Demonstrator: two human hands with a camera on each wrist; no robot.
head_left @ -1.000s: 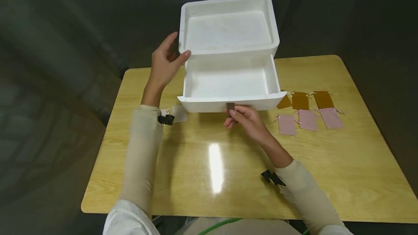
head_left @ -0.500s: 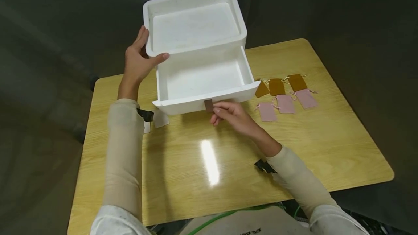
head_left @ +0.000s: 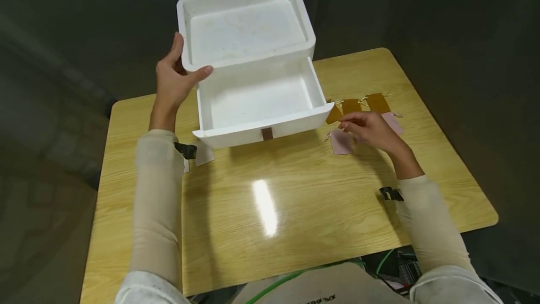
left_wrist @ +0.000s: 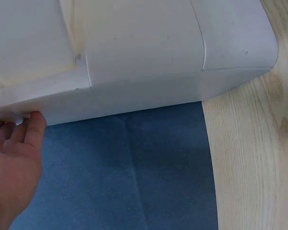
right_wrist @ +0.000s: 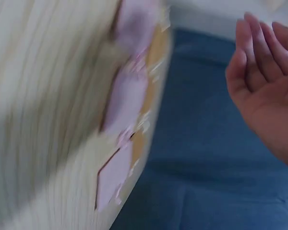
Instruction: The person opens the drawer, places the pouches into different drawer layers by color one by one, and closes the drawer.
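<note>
A white box [head_left: 246,36] stands at the far side of the wooden table [head_left: 295,201], its drawer [head_left: 257,107] pulled out, with a brown pull tab [head_left: 266,133] on the front. My left hand [head_left: 175,81] holds the box's top left corner [left_wrist: 19,108], thumb on the front rim. My right hand [head_left: 367,128] hovers over small pink pouches [head_left: 341,142] and brown pouches [head_left: 352,106] right of the drawer, fingers relaxed and holding nothing. The right wrist view is blurred; it shows the pink pouches [right_wrist: 127,100] and my right hand's fingers [right_wrist: 259,48].
A small white piece [head_left: 204,154] lies on the table by my left forearm, near the drawer's left corner. The table's rounded right edge [head_left: 485,201] is close to my right arm. Dark floor surrounds the table.
My right hand has let go of the drawer's brown tab and moved right to above the pouches. The drawer stays pulled out. The left hand keeps its hold on the box.
</note>
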